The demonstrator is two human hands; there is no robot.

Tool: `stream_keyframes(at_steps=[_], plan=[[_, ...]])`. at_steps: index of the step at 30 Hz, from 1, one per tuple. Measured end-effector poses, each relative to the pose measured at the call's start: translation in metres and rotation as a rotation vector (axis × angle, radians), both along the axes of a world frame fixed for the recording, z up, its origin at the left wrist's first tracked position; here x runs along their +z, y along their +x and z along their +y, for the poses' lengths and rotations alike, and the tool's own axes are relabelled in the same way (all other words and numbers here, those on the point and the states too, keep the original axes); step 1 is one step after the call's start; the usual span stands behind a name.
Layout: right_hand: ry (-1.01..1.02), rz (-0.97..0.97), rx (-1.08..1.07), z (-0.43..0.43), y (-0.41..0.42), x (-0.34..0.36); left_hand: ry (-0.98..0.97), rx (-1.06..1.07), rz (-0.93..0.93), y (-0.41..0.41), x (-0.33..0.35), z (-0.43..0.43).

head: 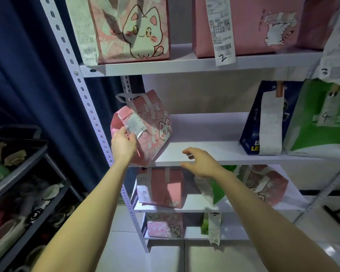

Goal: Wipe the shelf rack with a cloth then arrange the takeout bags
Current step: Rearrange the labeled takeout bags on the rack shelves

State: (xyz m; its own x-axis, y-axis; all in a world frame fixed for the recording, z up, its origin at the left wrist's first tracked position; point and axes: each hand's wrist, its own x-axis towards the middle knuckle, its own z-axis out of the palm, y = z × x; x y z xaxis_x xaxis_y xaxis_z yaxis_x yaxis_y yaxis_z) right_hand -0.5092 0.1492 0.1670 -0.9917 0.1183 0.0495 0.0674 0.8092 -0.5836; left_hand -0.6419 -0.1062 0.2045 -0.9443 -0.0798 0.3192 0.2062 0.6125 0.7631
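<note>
2 bare hands reach toward the shelf rack. The left hand, at about 9 o'clock from the frame's centre, grips a small pink cat bag by its side, fingers curled against the pink paper just beside a white receipt stuck to it. This bag is tilted, its handles leaning toward 11 o'clock, and it sits at the left end of the middle shelf; its lower corner overlaps the shelf's front edge, though I cannot tell if it rests there. The right hand, at 3 o'clock from the left hand, hovers over the shelf's front edge holding nothing, fingers loosely spread and pointing toward 10 o'clock.

At 3 o'clock on the same shelf a navy bag and a green bag stand upright side by side, the green one's slip marked 4. At 12 o'clock, the top shelf carries a large pink cat bag and a plain pink bag whose long receipt is marked 2. At 6 o'clock, 2 lower shelves hold more pink and green bags. At 8 o'clock a dark cart holds jumbled items in front of a navy curtain.
</note>
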Motion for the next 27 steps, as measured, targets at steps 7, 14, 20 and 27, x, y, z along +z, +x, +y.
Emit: stream_keyframes(at_steps=[7, 14, 20, 27], plan=[[0.011, 0.081, -0.166, 0.011, -0.015, 0.001, 0.098, -0.185, -0.001, -0.013, -0.004, -0.005], [-0.11, 0.103, -0.407, 0.019, -0.033, 0.0, 0.138, -0.279, -0.095, -0.034, 0.0, 0.0], [-0.259, 0.102, -0.422, 0.032, -0.051, 0.0, 0.282, -0.363, -0.156, -0.049, -0.005, 0.01], [-0.261, 0.184, -0.484, 0.056, -0.039, 0.004, 0.269, -0.42, -0.138, -0.058, -0.011, 0.064]])
